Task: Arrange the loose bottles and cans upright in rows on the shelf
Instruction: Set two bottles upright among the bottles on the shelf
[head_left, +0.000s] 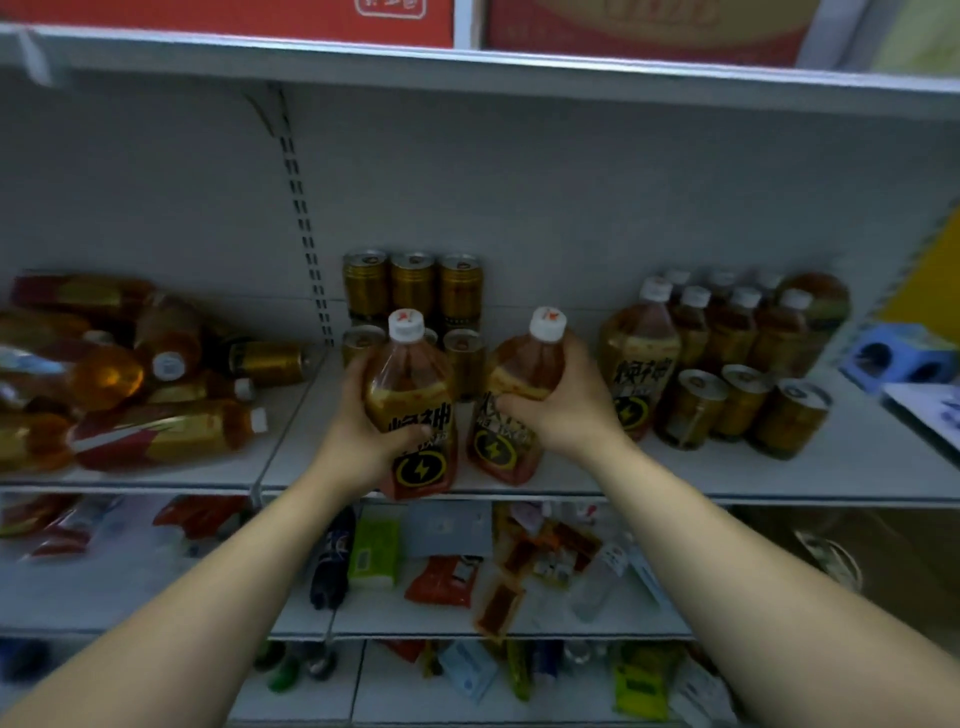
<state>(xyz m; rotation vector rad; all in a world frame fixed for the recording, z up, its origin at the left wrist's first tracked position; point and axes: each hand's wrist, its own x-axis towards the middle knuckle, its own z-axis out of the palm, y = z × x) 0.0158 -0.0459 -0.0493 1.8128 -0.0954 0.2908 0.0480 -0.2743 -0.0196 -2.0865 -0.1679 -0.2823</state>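
Dim, flat indoor light; soft overall blur, worse toward frame edges; wide-angle bending of shelf (675, 491) edges; faint can-top glare.

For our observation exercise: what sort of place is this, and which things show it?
Most likely a small shop: white metal shelves on a slotted upright, rows of matching bottles and cans, and packaged goods underneath.
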